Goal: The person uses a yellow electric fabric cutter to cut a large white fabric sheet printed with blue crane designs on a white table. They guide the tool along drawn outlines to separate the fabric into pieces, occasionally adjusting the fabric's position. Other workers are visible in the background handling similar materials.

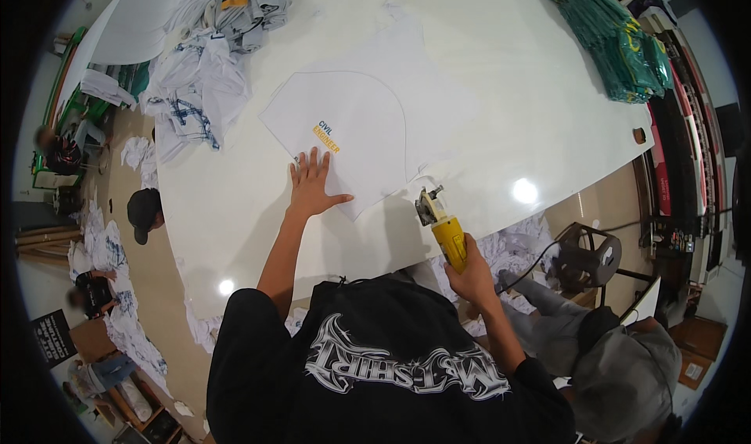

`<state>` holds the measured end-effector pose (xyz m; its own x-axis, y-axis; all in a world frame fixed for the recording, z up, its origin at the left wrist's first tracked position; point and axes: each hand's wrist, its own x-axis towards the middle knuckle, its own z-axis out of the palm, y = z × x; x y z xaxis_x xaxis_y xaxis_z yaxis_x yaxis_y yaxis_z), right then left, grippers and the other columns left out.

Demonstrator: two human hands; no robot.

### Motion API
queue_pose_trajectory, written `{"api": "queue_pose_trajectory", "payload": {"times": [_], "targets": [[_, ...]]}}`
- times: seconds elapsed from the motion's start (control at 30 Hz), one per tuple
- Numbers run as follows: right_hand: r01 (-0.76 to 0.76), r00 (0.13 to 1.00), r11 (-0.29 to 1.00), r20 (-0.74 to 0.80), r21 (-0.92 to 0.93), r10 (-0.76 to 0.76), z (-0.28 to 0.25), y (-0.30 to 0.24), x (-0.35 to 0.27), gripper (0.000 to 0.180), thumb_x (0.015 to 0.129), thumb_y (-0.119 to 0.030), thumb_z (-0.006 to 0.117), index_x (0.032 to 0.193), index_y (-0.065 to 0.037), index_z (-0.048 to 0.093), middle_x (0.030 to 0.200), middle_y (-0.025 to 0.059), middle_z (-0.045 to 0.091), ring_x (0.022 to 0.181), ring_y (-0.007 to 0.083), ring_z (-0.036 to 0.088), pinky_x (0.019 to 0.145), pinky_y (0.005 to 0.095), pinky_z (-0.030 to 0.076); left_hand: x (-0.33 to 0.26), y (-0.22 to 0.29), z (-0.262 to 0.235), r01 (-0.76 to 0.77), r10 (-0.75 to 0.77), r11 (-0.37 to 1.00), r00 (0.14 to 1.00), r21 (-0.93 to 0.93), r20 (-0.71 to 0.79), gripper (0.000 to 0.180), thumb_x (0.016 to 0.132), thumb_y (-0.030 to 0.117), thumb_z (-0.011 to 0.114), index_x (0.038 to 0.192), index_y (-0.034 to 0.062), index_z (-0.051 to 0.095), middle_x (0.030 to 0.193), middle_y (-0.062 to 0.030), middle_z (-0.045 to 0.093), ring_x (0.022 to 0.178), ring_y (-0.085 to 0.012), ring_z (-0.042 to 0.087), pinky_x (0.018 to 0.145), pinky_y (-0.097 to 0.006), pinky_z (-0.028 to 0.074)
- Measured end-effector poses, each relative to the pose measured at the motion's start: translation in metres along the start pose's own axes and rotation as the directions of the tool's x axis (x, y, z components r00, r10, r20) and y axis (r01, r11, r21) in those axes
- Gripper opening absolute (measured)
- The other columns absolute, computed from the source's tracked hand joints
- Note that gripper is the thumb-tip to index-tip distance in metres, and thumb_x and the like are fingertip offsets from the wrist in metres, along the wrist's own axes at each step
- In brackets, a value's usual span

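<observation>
My left hand (314, 187) lies flat with fingers spread on a white cut fabric panel (352, 104). The panel has a curved upper right edge and a small blue and yellow print (327, 137) just beyond my fingertips. In my right hand (474, 278) is a yellow electric rotary cutter (449, 239), gripped by its body. Its metal cutting head (427, 205) points away from me, beside the panel's lower right corner and apart from it. More pale white fabric (395, 41) lies under and beyond the panel.
The white table (540, 123) carries crumpled white and grey fabric (195, 88) at far left and folded green garments (626, 61) at far right. White scraps (524, 244) hang below the near edge. A person in grey (618, 366) is at lower right; a dark cap (144, 213) shows at left.
</observation>
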<state>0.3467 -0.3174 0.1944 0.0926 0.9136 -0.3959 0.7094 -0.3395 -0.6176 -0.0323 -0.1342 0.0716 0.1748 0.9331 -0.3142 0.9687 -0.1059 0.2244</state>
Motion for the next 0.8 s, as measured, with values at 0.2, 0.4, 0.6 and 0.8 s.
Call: {"api": "queue_pose_trajectory", "payload": {"times": [0.2,0.4,0.6,0.8], "targets": [[-0.006,1.000,1.000,-0.007,-0.018,0.006,0.067,-0.003,-0.041,0.081,0.088,-0.018,0.074,0.154,0.001,0.032,0.137,0.0337,0.058,0.119,0.0527,0.062,0.098,0.0546,0.052,-0.040,-0.037,0.005,-0.002,0.001,1.000,1.000,0.010,0.029,0.141,0.066,0.087,0.075,0.170,0.0134,0.014,0.175,-0.0237,0.004,0.160,-0.0506,-0.003,0.125,-0.069,0.001],[0.058,0.994,0.998,-0.089,-0.011,-0.059,0.103,-0.025,-0.036,0.079,0.090,-0.016,0.071,0.154,0.006,0.029,0.133,0.0360,0.055,0.115,0.0560,0.060,0.095,0.0568,0.052,-0.050,-0.041,-0.005,-0.016,0.019,0.999,0.995,-0.035,0.094,0.148,0.059,0.082,0.082,0.170,0.0132,0.012,0.175,-0.0237,0.001,0.160,-0.0496,-0.007,0.126,-0.066,-0.003],[0.052,0.987,0.999,-0.151,0.014,-0.049,0.118,-0.043,-0.009,0.077,0.090,-0.013,0.070,0.151,0.009,0.030,0.133,0.0380,0.054,0.118,0.0559,0.058,0.097,0.0557,0.051,-0.049,-0.043,-0.004,-0.018,0.024,0.998,0.994,-0.062,0.103,0.148,0.060,0.078,0.084,0.170,0.0125,0.010,0.176,-0.0230,-0.002,0.160,-0.0485,-0.010,0.126,-0.065,-0.005],[0.048,0.985,0.999,-0.164,0.017,-0.045,0.120,-0.050,0.000,0.075,0.088,-0.013,0.071,0.149,0.008,0.033,0.130,0.0382,0.057,0.120,0.0554,0.059,0.100,0.0534,0.050,-0.048,-0.048,0.001,-0.029,0.036,0.996,0.996,-0.088,0.077,0.147,0.061,0.076,0.085,0.170,0.0118,0.011,0.176,-0.0231,-0.001,0.160,-0.0488,-0.010,0.126,-0.065,-0.005]]}}
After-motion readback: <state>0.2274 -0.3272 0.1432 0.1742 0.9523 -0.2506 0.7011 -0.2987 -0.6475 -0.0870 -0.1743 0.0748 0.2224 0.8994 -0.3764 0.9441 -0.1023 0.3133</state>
